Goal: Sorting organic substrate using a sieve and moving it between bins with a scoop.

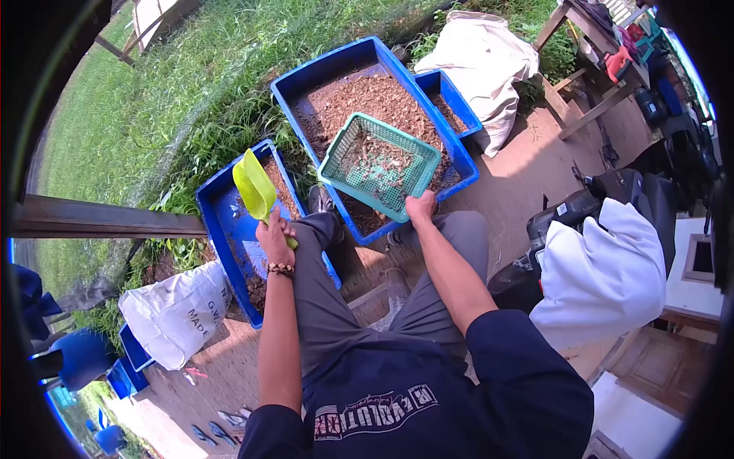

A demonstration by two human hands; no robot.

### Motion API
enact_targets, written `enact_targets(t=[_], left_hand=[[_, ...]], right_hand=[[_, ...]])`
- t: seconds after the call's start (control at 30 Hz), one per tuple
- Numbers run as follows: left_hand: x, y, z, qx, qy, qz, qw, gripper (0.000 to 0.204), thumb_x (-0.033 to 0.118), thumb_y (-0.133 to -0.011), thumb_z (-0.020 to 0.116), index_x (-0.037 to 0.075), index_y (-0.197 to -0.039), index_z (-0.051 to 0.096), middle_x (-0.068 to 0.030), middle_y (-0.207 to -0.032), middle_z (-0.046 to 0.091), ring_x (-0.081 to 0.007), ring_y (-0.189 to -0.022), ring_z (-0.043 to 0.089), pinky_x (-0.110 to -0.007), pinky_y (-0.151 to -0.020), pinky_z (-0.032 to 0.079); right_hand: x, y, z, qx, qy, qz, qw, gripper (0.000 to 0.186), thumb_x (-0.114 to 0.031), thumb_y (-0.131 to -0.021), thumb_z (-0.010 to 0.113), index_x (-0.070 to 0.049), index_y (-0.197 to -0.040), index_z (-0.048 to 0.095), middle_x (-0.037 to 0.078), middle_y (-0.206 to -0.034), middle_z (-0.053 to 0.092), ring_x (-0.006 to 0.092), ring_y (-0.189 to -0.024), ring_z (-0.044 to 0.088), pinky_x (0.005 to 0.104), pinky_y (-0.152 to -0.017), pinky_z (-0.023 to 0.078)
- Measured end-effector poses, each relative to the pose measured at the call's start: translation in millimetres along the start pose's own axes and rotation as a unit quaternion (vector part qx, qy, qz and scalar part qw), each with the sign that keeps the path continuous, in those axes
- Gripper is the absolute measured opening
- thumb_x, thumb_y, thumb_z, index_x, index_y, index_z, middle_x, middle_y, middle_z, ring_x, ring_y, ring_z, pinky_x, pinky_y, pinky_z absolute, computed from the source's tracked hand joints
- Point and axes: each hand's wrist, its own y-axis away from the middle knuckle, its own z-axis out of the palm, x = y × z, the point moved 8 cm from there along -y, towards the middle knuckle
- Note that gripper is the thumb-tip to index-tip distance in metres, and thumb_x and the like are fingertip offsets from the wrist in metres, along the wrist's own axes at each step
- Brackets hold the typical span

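My left hand [275, 236] is closed round the handle of a yellow-green scoop [254, 186], its blade pointing up and away from me. My right hand [420, 206] grips the near right rim of a green mesh basket [417, 164]. Some brown chips lie on the basket's mesh floor. Beneath the basket stands a large blue tray [287, 93] with a layer of brown chips [367, 98]. On the left, under my left hand, a smaller blue tray [210, 200] holds more chips along its sides, with part of its blue bottom showing.
A small blue tray [468, 116] adjoins the large one, beside a white sack [480, 57]. Another white sack [177, 315] lies at left. On the right stands a motorcycle [566, 214] with a white cloth [600, 275] over it. Grass [176, 84] grows beyond the trays.
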Motion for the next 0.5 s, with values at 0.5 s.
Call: enact_targets(t=[0.5], left_hand=[[17.6,0.3,-3.0,-0.002,-0.015,0.034,0.999,0.019,0.017,-0.09,0.067,0.009,-0.089,0.051,0.0032,-0.061,0.044,-0.0065,-0.05,0.042,-0.024,-0.046,0.039]], right_hand=[[-8.8,14.4,9.3,-0.012,-0.012,0.037,0.999,0.017,-0.012,-0.069,0.062,0.0,-0.079,0.069,0.024,-0.088,0.069,0.0404,-0.089,0.066,0.0451,-0.085,0.052]])
